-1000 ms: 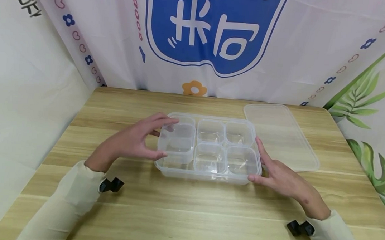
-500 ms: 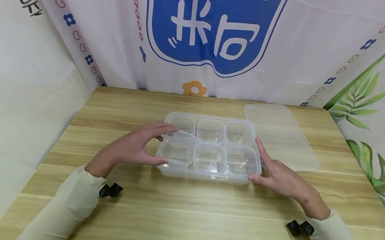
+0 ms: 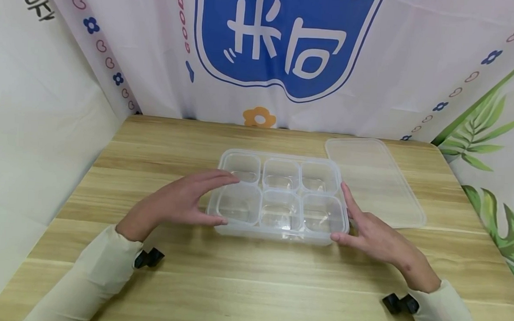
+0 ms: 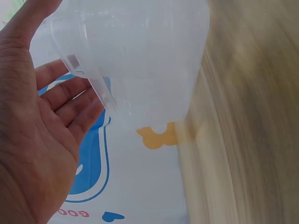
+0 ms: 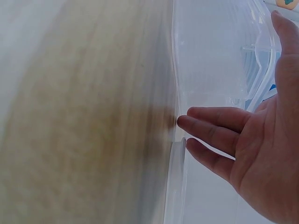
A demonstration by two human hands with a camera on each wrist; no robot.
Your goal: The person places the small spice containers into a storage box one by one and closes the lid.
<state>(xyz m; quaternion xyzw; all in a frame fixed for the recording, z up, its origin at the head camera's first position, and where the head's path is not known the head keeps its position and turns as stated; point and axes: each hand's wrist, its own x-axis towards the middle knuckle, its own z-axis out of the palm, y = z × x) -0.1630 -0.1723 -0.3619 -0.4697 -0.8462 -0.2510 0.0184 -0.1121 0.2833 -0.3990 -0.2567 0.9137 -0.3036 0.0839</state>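
A clear plastic storage container (image 3: 275, 235) stands on the table, with several small clear boxes side by side in two rows inside it. My left hand (image 3: 177, 200) spans the front-left small box (image 3: 239, 205), its index fingertip at the far rim and its thumb at the near corner. That box's rim is about level with its neighbours. In the left wrist view the remaining fingers (image 4: 70, 95) hang loosely beside the container wall. My right hand (image 3: 374, 235) rests at the container's right end, thumb at the front corner, fingers fairly straight along the side.
A flat translucent lid (image 3: 381, 185) lies behind and to the right of the container. The wooden table (image 3: 252, 280) ends at a printed curtain (image 3: 158, 55) at the back. Black wrist mounts (image 3: 149, 258) sit at both cuffs.
My left hand has brought the small box toward me and lowered it into the front-left place, baring the back-left box. The right hand has stayed at the container's right end.
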